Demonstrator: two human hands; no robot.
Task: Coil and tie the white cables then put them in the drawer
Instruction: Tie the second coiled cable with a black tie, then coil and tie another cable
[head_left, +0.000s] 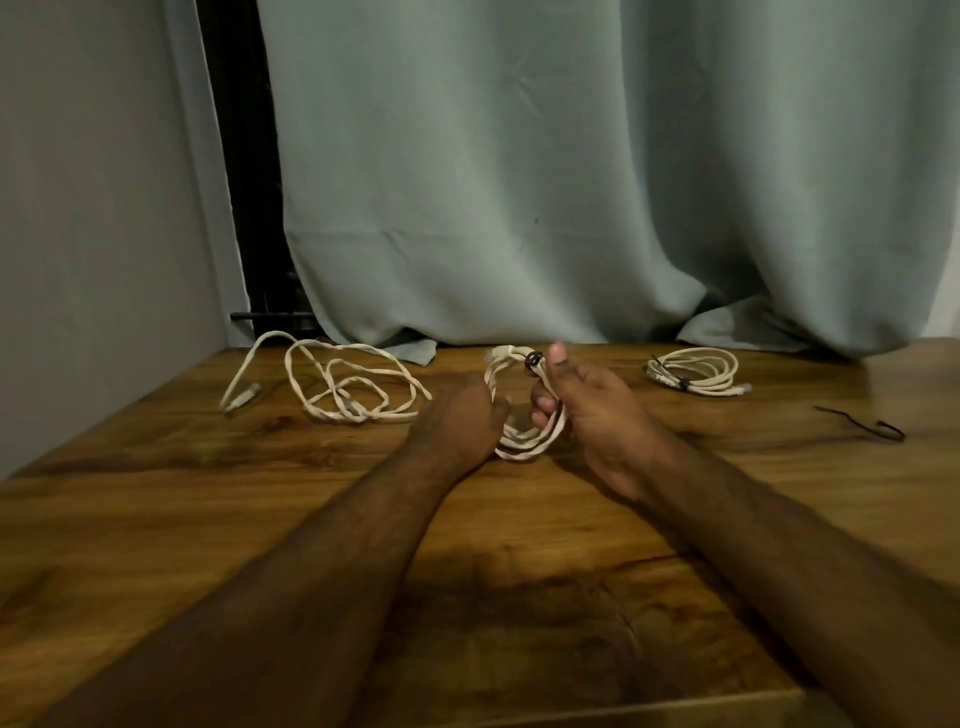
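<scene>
**Cinching the tie on the second coil**

The coiled white cable with a dark tie round its top (522, 410) sits at the centre of the wooden table, held up between both hands. The right hand (587, 410) has its fingers curled round the coil's right side, thumb raised just beside the small black tie (533, 359). The left hand (460, 415) is on the coil's left side; its fingers look bent toward the loops, but whether they truly pinch them I cannot tell.

To finish this step well, I would keep the loops bunched flat and tighten the tie close against all strands so none slips out.

At 3 o'clock from the coil lies the finished white coil bound with a dark tie (696, 373). Beyond it, toward 4 o'clock, a loose thin black tie strip (865, 425) waits. At 9 o'clock sprawls the untidy loose white cable (337, 387), not yet coiled. No drawer is in view.
</scene>
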